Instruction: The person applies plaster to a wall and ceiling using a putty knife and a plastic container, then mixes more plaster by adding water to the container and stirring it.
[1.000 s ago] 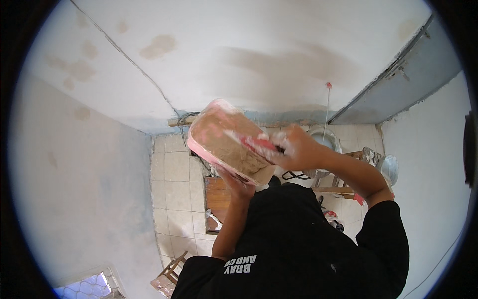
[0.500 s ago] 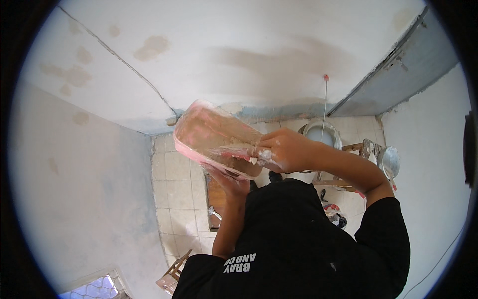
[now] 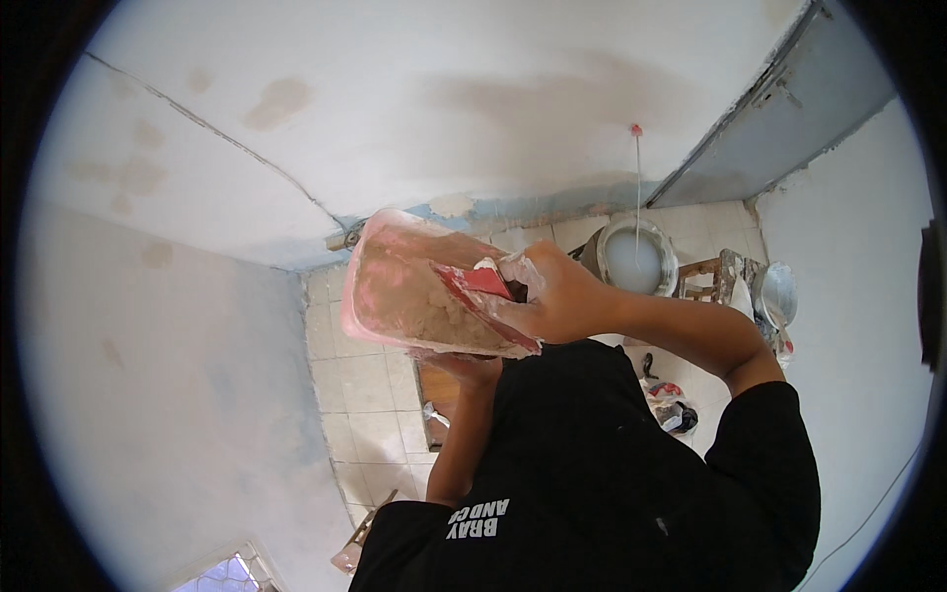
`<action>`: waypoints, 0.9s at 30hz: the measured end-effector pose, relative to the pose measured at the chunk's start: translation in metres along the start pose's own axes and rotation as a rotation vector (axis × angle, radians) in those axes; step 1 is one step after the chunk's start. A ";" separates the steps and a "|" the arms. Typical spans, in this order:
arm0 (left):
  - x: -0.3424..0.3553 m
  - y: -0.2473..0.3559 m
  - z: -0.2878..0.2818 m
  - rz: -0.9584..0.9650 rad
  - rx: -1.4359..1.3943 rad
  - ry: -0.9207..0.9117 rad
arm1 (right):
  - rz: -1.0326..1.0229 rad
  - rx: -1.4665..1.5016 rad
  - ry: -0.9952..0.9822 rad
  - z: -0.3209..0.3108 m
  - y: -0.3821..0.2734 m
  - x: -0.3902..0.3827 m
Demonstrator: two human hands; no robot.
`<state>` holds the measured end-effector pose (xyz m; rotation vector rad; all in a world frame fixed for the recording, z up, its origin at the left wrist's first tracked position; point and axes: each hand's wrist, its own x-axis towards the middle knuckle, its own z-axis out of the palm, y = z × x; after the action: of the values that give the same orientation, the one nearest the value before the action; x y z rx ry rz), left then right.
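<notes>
A pink, oblong tray smeared with white is held up in front of my chest, its open side facing me. Greyish-brown plaster coats its inside and heaps toward the near right end. My left hand supports the tray from below at its near side; most of its fingers are hidden underneath. In my right hand, white with smears, is a red plastering trowel. Its long edge rests in the plaster at the tray's right end.
Ahead stands a patched white wall with a grey door at right. A large bucket of cloudy liquid with a thin rod sits on the tiles. Beside it are a wooden stool and a smaller pail. A brown board lies below the tray.
The trowel has turned in my right hand, its red face now showing. Plaster is heaped more beside it. The tray has tipped slightly, and the view has shifted a little.
</notes>
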<state>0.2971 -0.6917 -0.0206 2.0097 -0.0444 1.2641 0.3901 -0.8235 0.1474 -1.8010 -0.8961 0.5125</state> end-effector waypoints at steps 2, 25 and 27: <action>0.003 0.001 0.002 -0.003 -0.004 -0.010 | 0.012 0.000 0.045 0.001 0.006 -0.001; 0.021 0.034 -0.001 -0.256 -0.061 -0.052 | -0.553 -0.465 -0.080 -0.016 0.008 0.007; 0.017 0.028 0.000 -0.256 -0.111 -0.011 | -0.509 -0.425 -0.099 -0.021 0.007 0.005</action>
<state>0.2947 -0.7058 0.0092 1.8603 0.1308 1.0656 0.4107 -0.8337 0.1495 -1.8270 -1.5655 0.0844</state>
